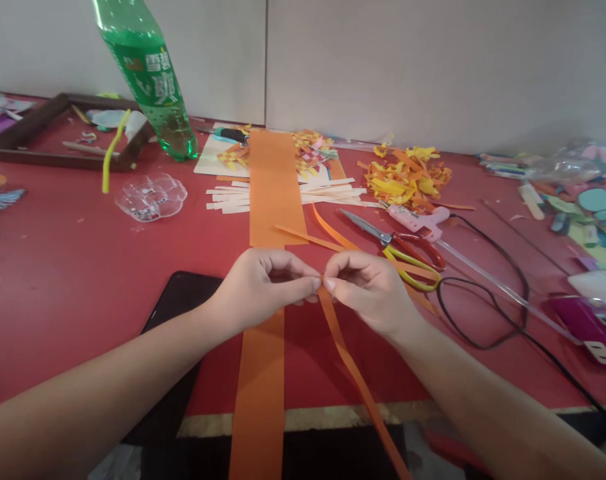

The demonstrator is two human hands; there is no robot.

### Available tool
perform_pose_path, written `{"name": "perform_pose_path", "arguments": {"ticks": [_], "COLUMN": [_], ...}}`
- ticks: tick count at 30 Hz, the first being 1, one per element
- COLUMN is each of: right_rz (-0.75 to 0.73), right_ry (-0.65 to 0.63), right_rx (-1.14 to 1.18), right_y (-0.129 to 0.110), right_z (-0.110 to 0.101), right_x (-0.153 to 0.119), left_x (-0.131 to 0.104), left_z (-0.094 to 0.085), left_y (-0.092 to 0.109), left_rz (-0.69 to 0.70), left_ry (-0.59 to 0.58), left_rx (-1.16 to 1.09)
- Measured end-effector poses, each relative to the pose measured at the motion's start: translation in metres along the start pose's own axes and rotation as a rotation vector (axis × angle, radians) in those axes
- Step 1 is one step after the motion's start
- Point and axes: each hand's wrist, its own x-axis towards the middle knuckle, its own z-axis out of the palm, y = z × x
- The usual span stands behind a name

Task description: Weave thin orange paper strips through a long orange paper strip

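At the centre of the red table (73, 267), taken as the middle of a clock face with twelve towards the wall (433, 67):

Left hand (263, 287): thumb and forefinger pinched on the upper end of a narrow orange strip (350, 363).

Right hand (370, 287): thumb and forefinger pinched on the same end, just beside the left fingertips; whether the fingertips touch is too small to tell.

Narrow orange strip: held at centre, trailing towards five o'clock past the table edge.

Long orange band (260, 393): seven o'clock, partly under the left hand.

Dark flat device (177, 320): between eight and nine, near the left wrist.

Clear flower-shaped dish (153, 195), small pieces inside: ten o'clock.

Brown frame (53, 103): ten o'clock, farther out.

Green bottle (147, 73), labelled: between ten and eleven.

Wide orange sheet (275, 187): eleven o'clock, lying across pale strips (333, 193).

Orange and yellow scraps (407, 177), heaped: one o'clock.

Scissors (367, 227), red and yellow handles: two o'clock, beside the right hand.

Pink glue gun (415, 218), clear stick at its rear: two o'clock, beyond the scissors.

Black cord (520, 280), looped: three o'clock.

Magenta object (583, 327): between three and four, far out.
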Motion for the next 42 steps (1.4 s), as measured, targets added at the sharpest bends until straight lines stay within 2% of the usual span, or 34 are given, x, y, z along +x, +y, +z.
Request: {"name": "perform_pose_path", "arguments": {"ticks": [12, 20, 26, 31, 37, 42], "right_rz": [0.039, 0.045, 0.061, 0.095, 0.111, 0.134], "right_ry": [0.003, 0.013, 0.034, 0.026, -0.009, 0.001], "right_rx": [-0.020, -0.022, -0.051, -0.050, -0.056, -0.038], "right_y": [-0.002, 0.000, 0.000, 0.000, 0.001, -0.001], "right_z": [-0.001, -0.002, -0.001, -0.001, -0.001, 0.000], "right_x": [0.000, 0.000, 0.000, 0.000, 0.001, 0.000], "left_x": [0.003, 0.005, 0.011, 0.012, 0.016, 0.017], "left_z": [0.000, -0.002, -0.005, -0.006, -0.011, -0.014], "left_y": [-0.002, -0.003, -0.001, 0.001, -0.001, -0.003], "left_rz": [0.070, 0.123, 0.146, 0.172, 0.191, 0.230], "left_ry": [0.063, 0.160, 0.304, 0.335, 0.418, 0.454], "left_rx": [-0.054, -0.147, -0.310, -0.313, -0.460, -0.499]}}
